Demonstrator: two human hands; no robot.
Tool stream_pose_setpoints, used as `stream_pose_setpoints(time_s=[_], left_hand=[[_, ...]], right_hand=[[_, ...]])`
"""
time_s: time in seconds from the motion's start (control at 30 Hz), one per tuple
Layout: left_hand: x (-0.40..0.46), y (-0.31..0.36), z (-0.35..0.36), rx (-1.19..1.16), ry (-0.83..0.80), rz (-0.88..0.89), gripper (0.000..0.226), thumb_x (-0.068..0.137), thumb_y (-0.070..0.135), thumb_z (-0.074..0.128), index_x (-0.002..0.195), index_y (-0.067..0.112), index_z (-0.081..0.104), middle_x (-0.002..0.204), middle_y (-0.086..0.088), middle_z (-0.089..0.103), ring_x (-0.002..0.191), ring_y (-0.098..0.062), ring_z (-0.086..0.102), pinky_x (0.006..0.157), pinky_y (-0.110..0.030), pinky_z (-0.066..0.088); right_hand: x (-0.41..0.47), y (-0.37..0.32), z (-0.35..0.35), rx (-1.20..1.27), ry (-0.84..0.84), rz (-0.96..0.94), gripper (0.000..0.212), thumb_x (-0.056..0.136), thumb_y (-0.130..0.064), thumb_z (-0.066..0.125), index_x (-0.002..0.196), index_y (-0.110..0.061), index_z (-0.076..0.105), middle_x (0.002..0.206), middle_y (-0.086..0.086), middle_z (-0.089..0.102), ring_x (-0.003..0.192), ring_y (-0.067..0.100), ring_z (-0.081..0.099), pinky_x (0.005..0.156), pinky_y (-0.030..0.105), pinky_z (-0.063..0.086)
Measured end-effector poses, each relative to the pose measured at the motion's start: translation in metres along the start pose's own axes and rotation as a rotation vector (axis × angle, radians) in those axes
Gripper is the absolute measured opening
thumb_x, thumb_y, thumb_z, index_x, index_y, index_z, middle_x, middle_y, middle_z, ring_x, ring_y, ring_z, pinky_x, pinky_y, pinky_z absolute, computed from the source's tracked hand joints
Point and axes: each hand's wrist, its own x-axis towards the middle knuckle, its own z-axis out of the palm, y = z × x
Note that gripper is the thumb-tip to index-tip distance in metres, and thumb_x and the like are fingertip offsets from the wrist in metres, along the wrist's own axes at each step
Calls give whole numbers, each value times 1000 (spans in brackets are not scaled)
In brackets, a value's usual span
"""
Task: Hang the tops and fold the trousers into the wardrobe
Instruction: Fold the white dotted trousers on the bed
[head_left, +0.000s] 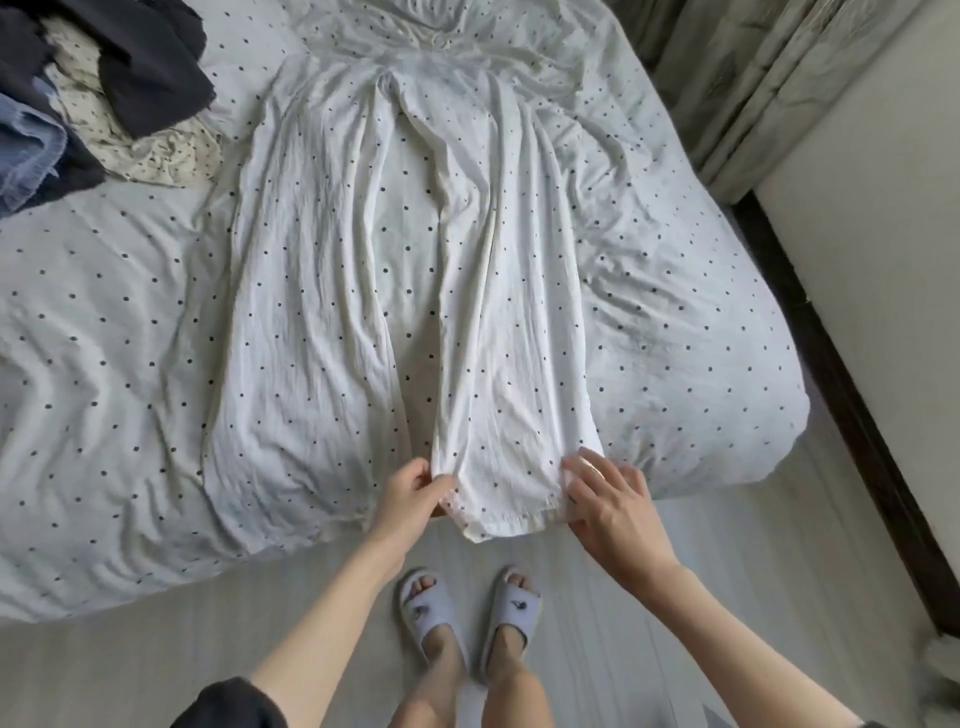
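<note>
White wide-leg trousers with small dark dots (322, 270) lie spread flat on the bed, waistband far from me, both legs running toward the near edge. The right leg's hem (509, 499) hangs slightly over the bed edge. My left hand (410, 493) pinches the inner corner of that hem. My right hand (608, 499) lies on the outer corner of the same hem, fingers fairly straight and slightly blurred. The left leg (291, 415) lies untouched.
The bed (104, 364) has a white dotted cover like the trousers. A pile of dark, blue and cream clothes (104, 88) sits at the far left. Curtains (769, 78) and a wall are at the right. My slippered feet (467, 613) stand on pale floor.
</note>
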Motion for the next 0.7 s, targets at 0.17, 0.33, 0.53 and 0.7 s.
stream_pose_setpoints(time_s=[0.17,0.33,0.53,0.7], left_hand=[[-38,6,-1,-32,43,213,32,88,13,63,73,-6,42,63,-9,38,60,-15,37,53,-18,30],[-78,41,16,-24,21,375,32,89,9,61,64,8,40,44,9,39,40,0,38,43,-10,30],[-112,79,24,-106,197,534,24,87,5,60,69,5,43,54,2,31,43,-1,27,42,-11,24],[-107,28,24,-61,302,331,29,85,4,58,66,11,37,56,-2,33,49,-10,32,48,-22,26]], right_hand=[[-19,2,-6,36,46,-56,29,48,-1,80,68,-7,60,114,12,67,111,30,62,77,42,48],[-35,16,-39,83,121,-93,31,47,-1,81,64,-6,55,116,15,66,111,33,62,79,49,47],[-32,15,-88,134,293,-227,21,65,-14,57,84,-11,49,116,8,67,111,27,63,80,44,44],[-47,6,-69,89,202,-301,11,61,-5,63,71,-10,61,111,3,69,104,19,65,77,39,45]])
